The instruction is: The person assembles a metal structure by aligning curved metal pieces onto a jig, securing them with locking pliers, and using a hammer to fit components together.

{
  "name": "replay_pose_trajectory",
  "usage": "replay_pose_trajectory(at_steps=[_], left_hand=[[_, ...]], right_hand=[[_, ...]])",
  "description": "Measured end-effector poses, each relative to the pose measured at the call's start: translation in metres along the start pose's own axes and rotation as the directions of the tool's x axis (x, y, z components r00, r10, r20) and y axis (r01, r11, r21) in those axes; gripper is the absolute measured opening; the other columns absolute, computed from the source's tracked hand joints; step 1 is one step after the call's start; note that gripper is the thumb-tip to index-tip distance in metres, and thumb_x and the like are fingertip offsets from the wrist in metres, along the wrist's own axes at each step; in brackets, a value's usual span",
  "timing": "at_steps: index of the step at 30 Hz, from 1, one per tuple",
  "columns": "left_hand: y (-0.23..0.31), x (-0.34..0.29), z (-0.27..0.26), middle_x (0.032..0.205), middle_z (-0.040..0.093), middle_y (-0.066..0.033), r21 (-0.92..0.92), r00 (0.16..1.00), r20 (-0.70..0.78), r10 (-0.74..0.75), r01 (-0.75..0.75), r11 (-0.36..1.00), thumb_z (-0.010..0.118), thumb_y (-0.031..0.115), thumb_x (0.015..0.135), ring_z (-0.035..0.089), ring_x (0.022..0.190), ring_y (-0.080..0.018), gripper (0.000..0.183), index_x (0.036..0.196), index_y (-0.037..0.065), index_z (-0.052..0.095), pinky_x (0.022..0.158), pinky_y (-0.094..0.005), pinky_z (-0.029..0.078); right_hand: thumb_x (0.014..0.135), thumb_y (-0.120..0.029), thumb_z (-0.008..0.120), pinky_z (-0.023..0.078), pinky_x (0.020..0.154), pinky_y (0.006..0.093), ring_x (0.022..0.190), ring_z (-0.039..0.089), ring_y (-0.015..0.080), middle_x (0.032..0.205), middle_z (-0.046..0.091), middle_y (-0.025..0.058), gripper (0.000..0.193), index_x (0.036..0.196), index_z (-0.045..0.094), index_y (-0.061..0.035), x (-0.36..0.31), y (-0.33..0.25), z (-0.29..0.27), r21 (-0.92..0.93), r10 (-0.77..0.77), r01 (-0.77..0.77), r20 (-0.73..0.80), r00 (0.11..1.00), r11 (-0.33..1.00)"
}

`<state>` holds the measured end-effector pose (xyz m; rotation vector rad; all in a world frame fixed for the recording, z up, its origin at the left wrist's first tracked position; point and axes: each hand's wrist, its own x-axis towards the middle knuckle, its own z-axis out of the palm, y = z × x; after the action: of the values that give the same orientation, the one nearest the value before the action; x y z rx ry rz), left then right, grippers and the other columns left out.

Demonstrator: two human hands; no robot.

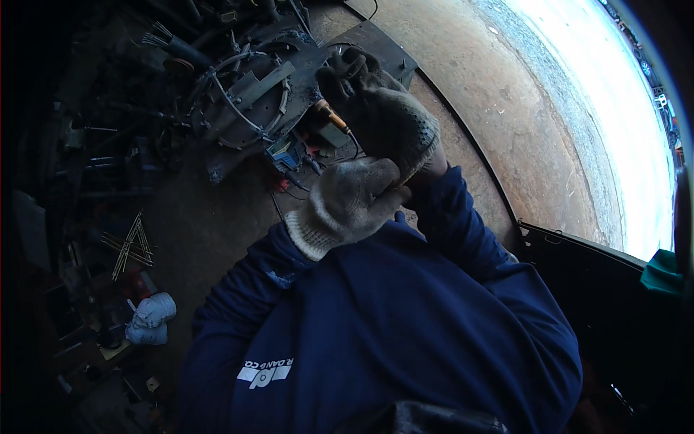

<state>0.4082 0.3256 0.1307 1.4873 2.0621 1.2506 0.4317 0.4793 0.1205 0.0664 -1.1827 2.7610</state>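
Observation:
Both hands wear worn, grey knitted work gloves, and dark blue sleeves cover the arms. My left hand [343,202] is closed, its thumb and fingers pinching the wrist cuff of the glove [418,155] on my right hand. That right hand [379,101] is raised just beyond it, fingers bent and somewhat apart, with nothing visible in them. Bare skin shows between the right glove and its sleeve. Close to the hands lies a tool with an orange-brown handle [332,117] and a cable. Shadow darkens the right fingertips.
A dark metal workbench [365,40] stands ahead, carrying a round metal ring frame [249,98]. Thin rods [130,246] lie crossed on the floor at left, near white bags [153,317]. Cluttered metal parts fill the left side. A green cloth [661,271] hangs at far right.

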Motion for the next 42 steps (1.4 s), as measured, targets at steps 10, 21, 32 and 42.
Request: replay_pose_trajectory(at_steps=[10,21,32,42], left_hand=[[-0.002,0.007,-0.028,0.081,0.064,-0.0116,0.085,0.986,-0.163,0.022,-0.008,0.996,0.073,0.011,0.09,0.066,0.069,-0.0275,0.016,0.097,0.001,0.063,0.062,-0.0368,0.055],[-0.055,0.011,0.005,0.09,0.068,-0.016,0.67,0.907,0.02,-0.421,0.301,0.679,0.068,0.017,0.089,0.07,0.082,-0.0365,0.018,0.106,0.011,0.066,0.072,-0.0479,0.058],[-0.106,-0.012,-0.013,0.094,0.07,-0.0106,0.266,0.911,-0.067,-0.407,0.409,0.873,0.069,0.014,0.086,0.07,0.085,-0.0288,0.033,0.116,0.007,0.059,0.074,-0.0435,0.056],[-0.058,0.008,0.029,0.079,0.068,-0.0072,0.782,0.985,0.113,-0.13,-0.007,0.623,0.065,0.017,0.088,0.072,0.07,-0.0276,0.008,0.094,0.011,0.065,0.062,-0.0414,0.058]], right_hand=[[0.101,-0.048,0.049,0.047,0.101,0.0364,0.117,0.06,0.0268,0.132,0.06,0.0155,0.059,0.145,0.049,-0.0089,0.035,0.055,-0.048,-0.466,-0.167,0.162,0.032,0.985,0.87],[0.081,-0.037,0.065,0.046,0.089,0.0441,0.108,0.061,0.0315,0.111,0.067,0.0094,0.03,0.102,0.067,-0.016,0.03,0.139,-0.067,-0.85,-0.019,0.125,0.157,0.987,-0.511],[0.096,-0.029,0.059,0.044,0.107,0.0443,0.125,0.057,0.028,0.132,0.063,0.011,0.042,0.134,0.06,-0.0108,0.021,0.176,-0.088,-0.697,0.403,-0.248,0.064,0.913,0.673],[0.094,-0.029,0.061,0.053,0.096,0.0381,0.111,0.068,0.0264,0.121,0.071,0.0097,0.039,0.128,0.065,-0.0106,0.041,0.207,-0.023,-0.821,-0.158,-0.564,-0.571,0.806,0.089]])
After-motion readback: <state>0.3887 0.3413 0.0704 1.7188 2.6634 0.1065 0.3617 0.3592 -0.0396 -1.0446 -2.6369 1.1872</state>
